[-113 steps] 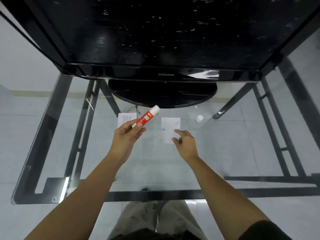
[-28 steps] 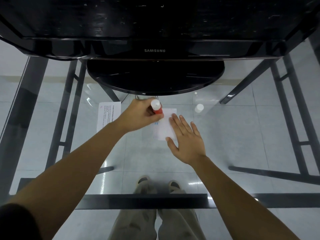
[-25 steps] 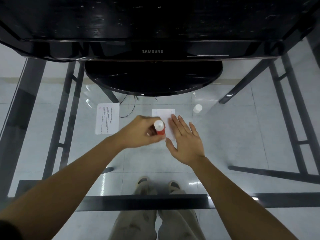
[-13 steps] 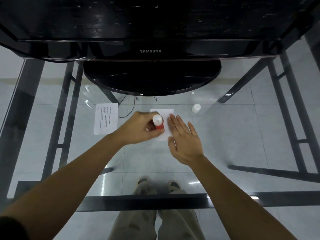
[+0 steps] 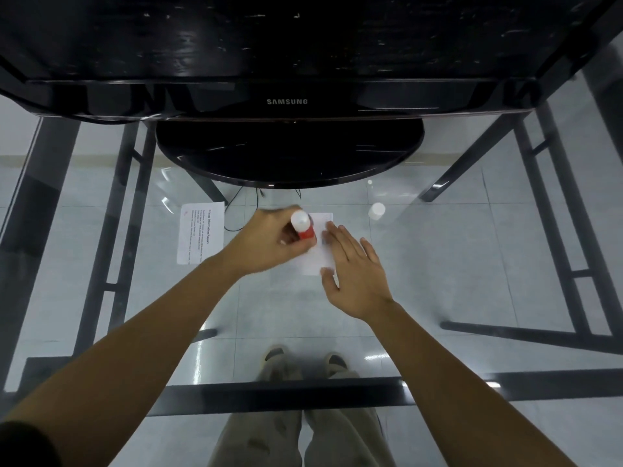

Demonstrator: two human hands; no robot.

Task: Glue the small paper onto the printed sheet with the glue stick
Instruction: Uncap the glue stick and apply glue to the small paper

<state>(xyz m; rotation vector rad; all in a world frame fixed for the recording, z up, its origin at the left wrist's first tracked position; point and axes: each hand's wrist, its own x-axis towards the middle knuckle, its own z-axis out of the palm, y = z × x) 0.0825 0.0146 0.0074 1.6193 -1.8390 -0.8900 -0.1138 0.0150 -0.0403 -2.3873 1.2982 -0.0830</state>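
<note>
The small white paper (image 5: 317, 256) lies flat on the glass table, partly covered by both hands. My left hand (image 5: 269, 242) grips the red and white glue stick (image 5: 303, 226), held upright with its lower end down on the paper's left part. My right hand (image 5: 354, 269) lies flat with fingers spread, pressing on the paper's right side. The printed sheet (image 5: 201, 235) with lines of text rests on the glass to the left of my left hand, apart from the small paper.
The white glue cap (image 5: 376, 211) stands on the glass to the right of the small paper. A black monitor with its round base (image 5: 290, 156) fills the far side. The table's front edge bar (image 5: 269, 394) runs below my forearms.
My left hand has slid the glue stick back and forth over the small paper, now toward its far end. My right hand stays flat on the paper.
</note>
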